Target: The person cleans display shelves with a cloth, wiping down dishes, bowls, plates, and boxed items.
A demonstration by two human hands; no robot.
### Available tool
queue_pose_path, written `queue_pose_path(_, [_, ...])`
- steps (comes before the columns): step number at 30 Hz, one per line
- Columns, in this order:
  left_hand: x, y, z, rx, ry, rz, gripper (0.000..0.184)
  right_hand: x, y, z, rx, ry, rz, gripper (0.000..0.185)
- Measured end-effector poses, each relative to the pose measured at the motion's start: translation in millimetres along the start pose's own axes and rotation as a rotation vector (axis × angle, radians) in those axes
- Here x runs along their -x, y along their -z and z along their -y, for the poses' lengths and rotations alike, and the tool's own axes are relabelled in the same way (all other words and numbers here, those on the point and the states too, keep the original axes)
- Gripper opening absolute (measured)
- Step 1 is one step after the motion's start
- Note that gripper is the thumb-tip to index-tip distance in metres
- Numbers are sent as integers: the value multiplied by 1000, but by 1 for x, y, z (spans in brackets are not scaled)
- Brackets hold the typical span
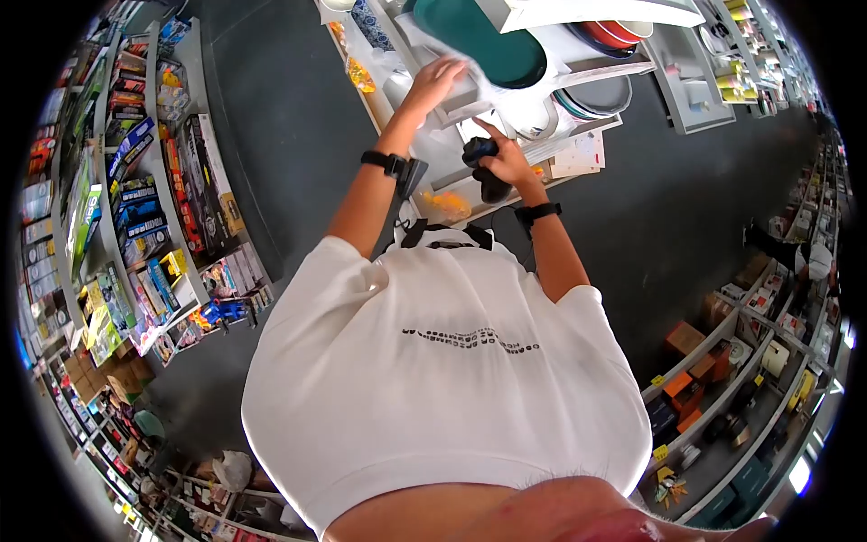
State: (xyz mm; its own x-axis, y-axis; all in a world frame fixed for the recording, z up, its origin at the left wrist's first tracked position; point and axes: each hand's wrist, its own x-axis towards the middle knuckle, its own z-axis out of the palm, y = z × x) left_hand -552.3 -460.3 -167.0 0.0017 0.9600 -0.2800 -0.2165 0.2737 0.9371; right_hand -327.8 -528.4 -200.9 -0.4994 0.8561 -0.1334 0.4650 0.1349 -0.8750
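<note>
A dark green oval tray (492, 45) in clear plastic wrap (479, 83) lies at the top of the head view, over a white shelf unit. My left hand (437, 83) is at the wrap's near left edge, with its fingers closed on the film; the fingertips are slightly blurred. Lower and to the right, my right hand (509, 163) is wrapped round a black handheld scanner (490, 186), its index finger stretched forward. White dishes (528, 117) stand just beyond that hand. A black device (411, 176) is strapped to my left wrist, and a black band (539, 213) circles the right.
Stacked plates (596, 98) and red-rimmed bowls (619, 34) sit on the shelves to the right. Yellow-orange packets (359, 74) hang at the unit's left side. Shelves of boxed goods (140, 190) line the left; more shelving (722, 397) stands at lower right. Grey floor (271, 117) lies between.
</note>
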Motion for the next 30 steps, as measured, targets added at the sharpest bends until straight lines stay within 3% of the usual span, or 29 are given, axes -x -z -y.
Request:
queue_pose_path(2, [-14, -6, -11, -360, -517, 56, 36, -10, 3, 7, -20, -14, 1, 77])
queue_pose_path(3, [-30, 0, -12, -531, -461, 150, 38, -13, 6, 12, -52, 18, -18, 80])
queue_pose_path(4, [-45, 5, -13, -556, -458, 151, 38, -20, 3, 4, 18, 181, -117, 75])
queue_pose_path(6, [-66, 10, -8, -1160, -843, 136, 36, -24, 5, 0, 48, 100, -201, 65])
queue_pose_path(7, [-70, 10, -9, -1278, -694, 182, 37, -25, 3, -5, 46, 67, -288, 52])
queue_pose_path(8, [-78, 14, -5, -1295, -690, 190, 37, -24, 2, -8, 28, 68, -293, 52])
queue_pose_path(10, [-94, 24, 8, -1504, -835, 99, 39, -13, -6, -13, -13, 97, -648, 47])
queue_pose_path(11, [-96, 26, 9, -1535, -754, 110, 42, -9, -5, -14, 42, 95, -684, 44])
queue_pose_path(14, [-102, 34, 19, -1712, -874, 15, 46, -6, -9, -13, 200, 278, -656, 46])
queue_pose_path(18, [-108, 45, 8, -1692, -942, 113, 50, -16, -31, 18, 255, 207, -478, 48])
queue_pose_path(21, [-120, 58, -15, -1741, -988, 266, 55, -34, -35, 2, 277, 103, -453, 49])
queue_pose_path(24, [-140, 85, -36, -1768, -1032, 366, 60, -44, -12, -21, 356, 91, -573, 47])
queue_pose_path(26, [-155, 105, -41, -1759, -1056, 430, 63, -47, -1, -14, 457, -39, -599, 46])
queue_pose_path(30, [-185, 123, -30, -1609, -1106, 554, 64, -56, -40, -10, 406, -137, -816, 46])
